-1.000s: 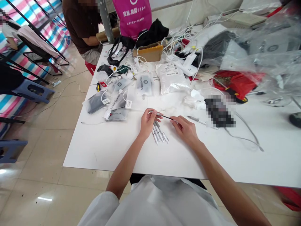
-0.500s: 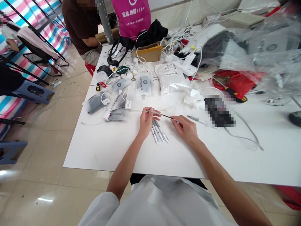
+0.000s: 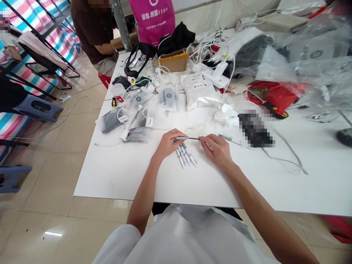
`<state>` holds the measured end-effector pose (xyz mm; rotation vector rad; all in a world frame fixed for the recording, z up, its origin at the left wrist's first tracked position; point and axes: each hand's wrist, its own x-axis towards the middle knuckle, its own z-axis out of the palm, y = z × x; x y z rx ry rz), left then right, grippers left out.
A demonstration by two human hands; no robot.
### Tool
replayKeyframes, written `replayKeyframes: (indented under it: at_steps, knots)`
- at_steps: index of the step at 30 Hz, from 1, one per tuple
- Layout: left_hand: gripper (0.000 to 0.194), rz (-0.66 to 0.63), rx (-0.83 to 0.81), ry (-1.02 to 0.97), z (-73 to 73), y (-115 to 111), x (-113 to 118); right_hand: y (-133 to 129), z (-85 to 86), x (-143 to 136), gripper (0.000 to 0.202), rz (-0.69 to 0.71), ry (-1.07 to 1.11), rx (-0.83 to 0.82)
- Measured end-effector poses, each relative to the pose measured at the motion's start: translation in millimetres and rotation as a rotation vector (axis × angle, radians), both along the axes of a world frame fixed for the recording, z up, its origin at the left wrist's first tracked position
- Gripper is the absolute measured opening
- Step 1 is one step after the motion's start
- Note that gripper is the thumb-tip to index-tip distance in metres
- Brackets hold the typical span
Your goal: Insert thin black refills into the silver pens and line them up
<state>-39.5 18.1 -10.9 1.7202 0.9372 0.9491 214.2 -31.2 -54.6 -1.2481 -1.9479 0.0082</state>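
Note:
Low over the white table point(image 3: 154, 179), a pen in two parts is between my hands. My left hand point(image 3: 168, 145) is closed on the pen's grey grip section point(image 3: 180, 138). A thin dark refill point(image 3: 194, 138) runs level from it to my right hand point(image 3: 216, 148), whose fingers pinch the other end. A bit of white pen barrel point(image 3: 210, 147) shows under those fingers; the rest of it is hidden. Below my hands lie several white and grey pens point(image 3: 186, 157) side by side. Another pen point(image 3: 229, 139) rests just right of my right hand.
Flat plastic packets point(image 3: 167, 99), a white parcel bag point(image 3: 199, 91) and crumpled tissue point(image 3: 227, 115) lie beyond my hands. Farther back are an open cardboard box point(image 3: 174, 61) and tangled white cables. To the right are a blurred dark object point(image 3: 255, 128) and a grey cable point(image 3: 288, 159). A person sits back left.
My left hand has turned and come down slightly, its fingers now closing over the grip section. The refill, tilted before, now lies level. My right hand has barely moved.

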Motion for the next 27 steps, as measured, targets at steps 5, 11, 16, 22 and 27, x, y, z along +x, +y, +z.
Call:
replayKeyframes:
  at_steps: [5, 11, 16, 22, 27]
  knots:
    - [0.023, 0.001, -0.028, 0.041, 2.4, -2.8, 2.9, 2.7, -0.4, 1.9, 0.016, -0.010, -0.036, 0.059]
    - [0.023, 0.046, 0.022, 0.058, 5.1, -2.8, 2.1, 2.5, -1.0, 3.6, 0.016, -0.037, -0.029, 0.028]
    - [0.022, 0.034, 0.058, 0.041, 4.5, -0.7, -0.6, 2.0, -3.7, 5.6, 0.018, -0.046, -0.012, -0.032]
    - [0.018, 0.056, 0.122, 0.032, 3.3, 0.2, -1.1, 2.0, -1.0, 6.7, 0.017, -0.050, 0.000, -0.002]
    - [0.017, 0.082, 0.121, 0.019, 5.4, 0.2, -2.5, 3.3, -0.3, 9.2, 0.015, -0.064, 0.049, 0.026]
